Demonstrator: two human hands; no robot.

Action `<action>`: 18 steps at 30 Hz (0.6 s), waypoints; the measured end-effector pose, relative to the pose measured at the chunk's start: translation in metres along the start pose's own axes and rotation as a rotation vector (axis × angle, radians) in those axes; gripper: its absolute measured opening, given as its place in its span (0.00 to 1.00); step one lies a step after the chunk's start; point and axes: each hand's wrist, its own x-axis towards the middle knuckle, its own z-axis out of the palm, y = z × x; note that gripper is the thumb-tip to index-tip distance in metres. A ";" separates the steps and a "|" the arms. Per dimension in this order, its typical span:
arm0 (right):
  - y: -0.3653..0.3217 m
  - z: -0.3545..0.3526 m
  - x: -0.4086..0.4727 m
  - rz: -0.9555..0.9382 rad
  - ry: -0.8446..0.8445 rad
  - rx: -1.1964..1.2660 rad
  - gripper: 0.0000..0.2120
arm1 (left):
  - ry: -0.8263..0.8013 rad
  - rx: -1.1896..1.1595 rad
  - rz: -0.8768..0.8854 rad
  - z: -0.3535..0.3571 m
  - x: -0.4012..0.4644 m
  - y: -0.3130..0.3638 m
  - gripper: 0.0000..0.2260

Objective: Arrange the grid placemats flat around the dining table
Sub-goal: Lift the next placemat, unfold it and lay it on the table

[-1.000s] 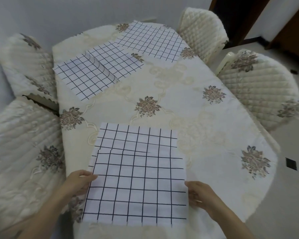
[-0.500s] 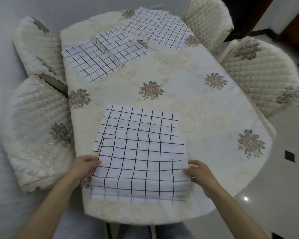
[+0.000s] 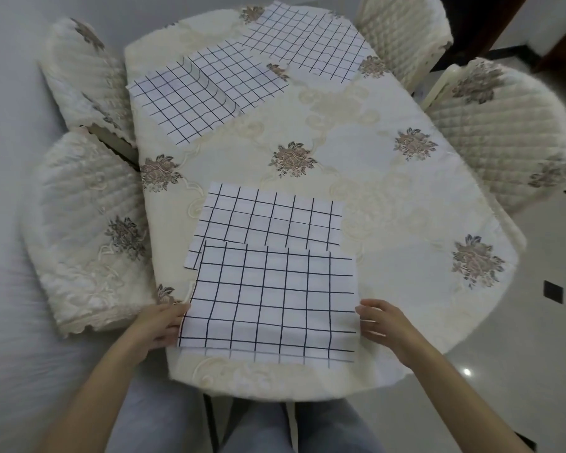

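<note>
Desk (image 3: 356, 178): oval, draped in a cream cloth with brownish flower motifs, taking up most of the view.
Chairs: four with quilted cream covers, two on the left (image 3: 89, 230) (image 3: 85, 73) and two on the right (image 3: 500, 135) (image 3: 402, 31), all pushed close to the desk.
Far placemats: one grid mat (image 3: 304, 44) lies at the far end; a second (image 3: 203, 93) sits just beside it to the left, with a raised fold across its middle.
Middle placemat (image 3: 268, 217): flat on the cloth, its near edge covered by the nearest mat.
Nearest placemat (image 3: 272, 305): at the near edge of the desk, overlapping the middle one, held at both short sides.
Left hand (image 3: 159, 325): fingers pinching the mat's left edge.
Right hand (image 3: 384, 325): fingers curled, pinching the mat's right edge.
</note>
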 end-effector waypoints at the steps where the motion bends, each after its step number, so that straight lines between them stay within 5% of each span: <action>1: 0.002 -0.001 -0.001 0.004 -0.001 -0.014 0.18 | -0.016 -0.020 -0.005 -0.001 -0.003 -0.002 0.05; 7: 0.009 -0.002 -0.004 0.013 0.017 -0.131 0.26 | -0.008 -0.371 -0.087 0.009 -0.013 -0.029 0.06; 15: -0.005 -0.001 0.003 0.085 0.059 -0.427 0.21 | -0.041 -0.862 -0.323 0.062 -0.037 -0.068 0.02; 18: -0.018 -0.003 0.012 0.048 0.120 -0.915 0.20 | -0.076 -0.921 -0.367 0.082 -0.047 -0.075 0.04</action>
